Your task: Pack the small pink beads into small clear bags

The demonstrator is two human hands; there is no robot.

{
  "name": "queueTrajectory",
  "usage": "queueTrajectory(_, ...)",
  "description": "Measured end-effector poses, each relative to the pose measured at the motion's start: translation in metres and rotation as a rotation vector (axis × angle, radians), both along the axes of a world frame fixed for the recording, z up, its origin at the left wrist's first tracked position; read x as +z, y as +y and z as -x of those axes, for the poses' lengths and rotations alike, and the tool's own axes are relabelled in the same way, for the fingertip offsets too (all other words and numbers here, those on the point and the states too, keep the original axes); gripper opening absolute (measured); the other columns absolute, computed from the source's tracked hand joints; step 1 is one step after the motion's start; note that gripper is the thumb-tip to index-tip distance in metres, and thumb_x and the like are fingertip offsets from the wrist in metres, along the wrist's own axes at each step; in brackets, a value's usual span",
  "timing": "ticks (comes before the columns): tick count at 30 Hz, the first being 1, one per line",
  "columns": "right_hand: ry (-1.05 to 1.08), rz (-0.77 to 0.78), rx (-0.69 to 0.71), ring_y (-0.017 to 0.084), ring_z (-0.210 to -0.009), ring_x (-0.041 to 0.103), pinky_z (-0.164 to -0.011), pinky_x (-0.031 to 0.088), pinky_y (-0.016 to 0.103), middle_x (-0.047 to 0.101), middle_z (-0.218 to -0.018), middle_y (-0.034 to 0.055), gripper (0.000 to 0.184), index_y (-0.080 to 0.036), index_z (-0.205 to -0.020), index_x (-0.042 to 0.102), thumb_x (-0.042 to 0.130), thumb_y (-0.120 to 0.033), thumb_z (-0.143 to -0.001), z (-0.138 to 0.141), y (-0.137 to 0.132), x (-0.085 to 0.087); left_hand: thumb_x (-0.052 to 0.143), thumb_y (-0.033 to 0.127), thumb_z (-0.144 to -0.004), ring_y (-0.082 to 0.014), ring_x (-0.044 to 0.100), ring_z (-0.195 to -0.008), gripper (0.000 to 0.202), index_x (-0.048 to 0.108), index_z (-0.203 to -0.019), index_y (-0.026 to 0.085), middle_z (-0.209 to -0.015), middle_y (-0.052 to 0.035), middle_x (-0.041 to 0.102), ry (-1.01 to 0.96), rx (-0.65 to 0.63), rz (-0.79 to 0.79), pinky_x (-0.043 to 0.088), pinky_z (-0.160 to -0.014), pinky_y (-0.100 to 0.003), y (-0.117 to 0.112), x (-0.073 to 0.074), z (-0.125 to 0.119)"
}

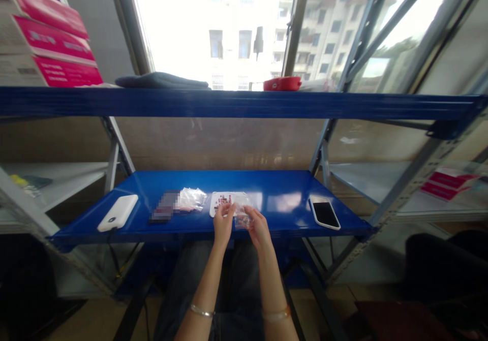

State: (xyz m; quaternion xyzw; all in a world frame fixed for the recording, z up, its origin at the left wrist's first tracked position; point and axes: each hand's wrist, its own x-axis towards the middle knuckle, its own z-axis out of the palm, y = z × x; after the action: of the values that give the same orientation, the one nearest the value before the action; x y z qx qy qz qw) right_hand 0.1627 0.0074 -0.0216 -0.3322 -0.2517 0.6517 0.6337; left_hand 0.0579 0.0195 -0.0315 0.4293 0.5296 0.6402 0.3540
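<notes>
Both hands work at the front edge of the blue shelf [282, 198], near its middle. Left hand [223, 225] and right hand [258, 227] each pinch a small clear bag [244, 218] of thin, crinkly, glossy plastic; fingers are closed on its left and right edges. The bag sits just above the front lip, at 6 o'clock of a white tray [223, 199], which is flat with rounded corners and carries tiny red bits.

At 9 o'clock of the tray lies a crumpled clear bag [191, 198], just beside it. Further at 9, a white power bank [118, 212], smooth and rounded, with a cable dropping over the shelf edge. At 3 o'clock, well apart, a phone [324, 212] lies flat, dark screen up, near the right front corner.

Open room: bare glossy metal between hands and phone, and behind the tray to the back wall. Overhead at 12, a blue beam [244, 104] carrying a folded grey cloth [162, 81] and a red case [282, 83].
</notes>
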Motion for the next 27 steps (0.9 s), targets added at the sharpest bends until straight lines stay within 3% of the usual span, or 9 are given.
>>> queueTrajectory(4,-0.108,-0.057,0.091,0.013,-0.055,0.062,-0.045,0.05,0.021,0.068,-0.07,0.0027,0.031,-0.012,-0.079,0.068,0.077,-0.032,-0.058,0.007,-0.005,0.003,0.068,0.041,-0.066,-0.0212,0.063,-0.076,0.03,0.066,-0.076,0.013,-0.076,-0.0077,0.069,-0.101,-0.072,-0.014,0.046,-0.072,-0.03,-0.01,0.006,0.011)
queueTrajectory(8,-0.244,-0.11,0.219,0.014,-0.059,0.063,-0.05,0.052,0.023,0.067,-0.071,0.0031,0.035,-0.012,-0.085,0.068,0.075,-0.038,-0.062,0.008,-0.008,0.0,0.068,0.041,-0.065,-0.0197,0.064,-0.073,0.031,0.068,-0.078,0.013,-0.076,-0.0073,0.07,-0.193,0.069,-0.047,0.046,-0.064,-0.027,-0.012,0.014,0.023)
queueTrajectory(12,-0.367,-0.125,0.318,0.015,-0.06,0.063,-0.053,0.051,0.022,0.066,-0.063,0.0041,0.035,-0.011,-0.075,0.067,0.077,-0.04,-0.059,0.007,-0.008,-0.003,0.068,0.046,-0.064,-0.0167,0.063,-0.069,0.04,0.067,-0.084,0.012,-0.078,-0.0076,0.07,-0.259,0.133,-0.022,0.043,-0.057,-0.023,-0.012,0.015,0.032)
queueTrajectory(16,-0.334,-0.114,0.152,0.015,-0.059,0.062,-0.052,0.05,0.023,0.065,-0.062,0.0019,0.037,-0.013,-0.074,0.068,0.078,-0.042,-0.056,0.007,-0.003,-0.004,0.068,0.053,-0.062,-0.0165,0.064,-0.066,0.048,0.068,-0.087,0.011,-0.082,-0.0094,0.07,-0.234,-0.068,0.098,0.045,-0.058,-0.025,-0.012,0.012,0.038)
queueTrajectory(20,-0.308,-0.085,-0.023,0.015,-0.059,0.062,-0.05,0.047,0.023,0.067,-0.068,0.0024,0.038,-0.015,-0.077,0.068,0.079,-0.043,-0.053,0.009,0.003,-0.007,0.072,0.047,-0.059,-0.0188,0.065,-0.065,0.039,0.068,-0.077,0.013,-0.069,-0.0063,0.069,-0.063,-0.259,0.153,0.047,-0.061,-0.026,-0.011,0.009,0.04)
queueTrajectory(27,-0.351,-0.093,-0.061,0.016,-0.061,0.063,-0.047,0.043,0.021,0.068,-0.071,0.0039,0.038,-0.015,-0.078,0.067,0.077,-0.044,-0.055,0.007,0.003,-0.006,0.069,0.042,-0.065,-0.0175,0.064,-0.064,0.032,0.068,-0.079,0.014,-0.075,-0.0064,0.071,0.025,-0.304,0.084,0.048,-0.068,-0.028,-0.01,0.006,0.042)
